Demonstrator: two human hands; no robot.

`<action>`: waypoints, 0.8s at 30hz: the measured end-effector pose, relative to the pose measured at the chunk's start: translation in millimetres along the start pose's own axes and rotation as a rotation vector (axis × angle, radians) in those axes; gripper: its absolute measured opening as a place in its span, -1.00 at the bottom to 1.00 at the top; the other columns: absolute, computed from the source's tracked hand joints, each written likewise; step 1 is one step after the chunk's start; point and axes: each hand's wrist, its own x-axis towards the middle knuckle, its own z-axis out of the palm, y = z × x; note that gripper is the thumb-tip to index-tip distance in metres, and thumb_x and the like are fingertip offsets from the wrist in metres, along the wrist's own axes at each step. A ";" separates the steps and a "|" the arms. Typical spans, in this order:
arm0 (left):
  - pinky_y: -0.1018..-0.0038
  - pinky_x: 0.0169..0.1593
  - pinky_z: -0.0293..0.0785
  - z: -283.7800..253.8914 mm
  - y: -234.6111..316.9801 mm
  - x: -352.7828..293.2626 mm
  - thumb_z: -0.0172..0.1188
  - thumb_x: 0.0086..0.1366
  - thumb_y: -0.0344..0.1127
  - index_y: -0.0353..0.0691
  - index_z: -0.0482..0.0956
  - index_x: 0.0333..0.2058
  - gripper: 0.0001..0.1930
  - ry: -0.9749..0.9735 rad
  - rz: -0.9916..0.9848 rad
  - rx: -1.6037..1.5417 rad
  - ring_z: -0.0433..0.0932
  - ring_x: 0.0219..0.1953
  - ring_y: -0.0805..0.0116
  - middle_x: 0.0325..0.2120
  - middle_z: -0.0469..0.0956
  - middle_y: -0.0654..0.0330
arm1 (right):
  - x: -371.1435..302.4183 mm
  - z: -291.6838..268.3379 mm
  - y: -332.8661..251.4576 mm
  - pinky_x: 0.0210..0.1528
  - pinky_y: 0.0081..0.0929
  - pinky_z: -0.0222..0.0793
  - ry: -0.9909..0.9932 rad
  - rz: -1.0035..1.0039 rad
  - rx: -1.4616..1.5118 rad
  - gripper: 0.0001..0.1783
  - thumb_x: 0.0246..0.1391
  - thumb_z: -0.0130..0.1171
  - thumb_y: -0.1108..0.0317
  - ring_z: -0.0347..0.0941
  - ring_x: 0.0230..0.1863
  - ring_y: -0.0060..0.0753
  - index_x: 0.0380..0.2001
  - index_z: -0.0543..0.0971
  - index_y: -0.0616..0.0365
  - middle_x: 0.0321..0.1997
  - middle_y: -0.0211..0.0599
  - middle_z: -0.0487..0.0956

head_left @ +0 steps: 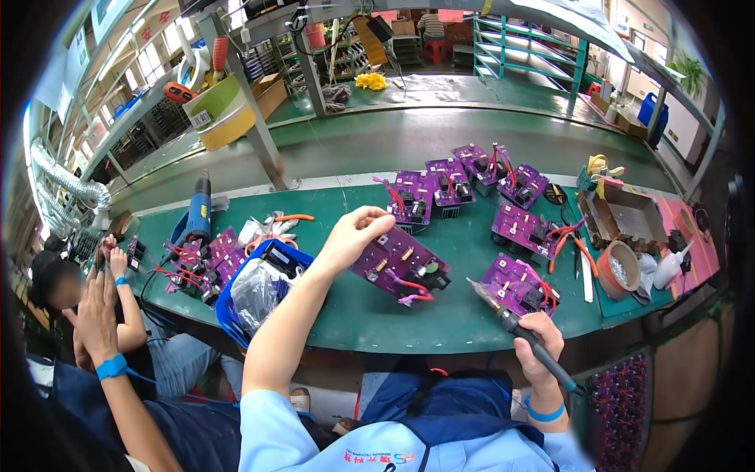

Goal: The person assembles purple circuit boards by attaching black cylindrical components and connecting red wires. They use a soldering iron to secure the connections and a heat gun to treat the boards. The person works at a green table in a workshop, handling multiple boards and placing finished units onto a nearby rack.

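Note:
My left hand [359, 240] pinches the upper edge of a purple circuit board [401, 261] and holds it tilted above the green bench. Red and pink wires hang from the board's lower side, near a dark round part. In my right hand [539, 346] is a soldering iron [521, 329], gripped by its dark handle, its tip pointing up and left. Another purple board [510, 283] lies on the bench just beyond the iron. Farther back, several more boards [448, 182] with wires and black parts stand in a loose row.
A blue bin [230, 308] of plastic bags stands left of my arm. Beyond it lie orange-handled pliers [292, 218] and a blue power tool [198, 212]. At right are a cardboard tray [629, 228], a round pot [617, 271] and a white bottle [668, 267]. Co-workers sit at left.

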 end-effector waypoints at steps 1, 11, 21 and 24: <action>0.63 -0.26 0.28 0.4 -1.7 -3.7 0.08 0.12 -0.05 -0.31 0.45 -0.25 -0.59 0.017 -0.001 -0.075 0.39 -0.39 0.57 -0.41 0.46 0.27 | -0.1 1.2 0.3 -0.29 -0.52 0.22 0.025 0.007 0.007 -0.69 -0.17 0.18 0.29 0.34 -0.37 -0.35 -0.37 0.42 0.28 -0.41 -0.17 0.43; 0.53 -0.29 0.43 19.0 -33.9 -17.7 -0.02 0.16 0.06 -0.25 0.45 -0.30 -0.57 0.101 -0.352 -0.656 0.51 -0.39 0.45 -0.39 0.52 0.17 | 0.1 -9.8 -1.8 -0.35 -0.50 0.29 0.124 -0.037 -0.042 -0.72 -0.21 0.18 0.35 0.37 -0.43 -0.32 -0.40 0.43 0.28 -0.48 -0.16 0.44; 0.51 -0.26 0.44 27.7 -69.3 -14.1 -0.04 0.19 0.02 -0.26 0.45 -0.30 -0.59 0.174 -0.303 -0.851 0.50 -0.38 0.45 -0.39 0.51 0.17 | 6.5 -41.5 -5.7 -0.31 -0.57 0.20 0.197 0.046 -0.146 -0.72 -0.14 0.13 0.34 0.29 -0.38 -0.45 -0.35 0.40 0.28 -0.41 -0.22 0.39; 0.50 -0.26 0.44 29.7 -75.1 -10.4 -0.05 0.19 0.02 -0.27 0.44 -0.30 -0.59 0.202 -0.292 -0.917 0.50 -0.38 0.44 -0.38 0.51 0.18 | 7.8 -65.9 3.6 -0.30 -0.59 0.22 0.355 0.086 -0.090 -0.70 -0.11 0.10 0.31 0.27 -0.37 -0.53 -0.33 0.35 0.26 -0.40 -0.34 0.32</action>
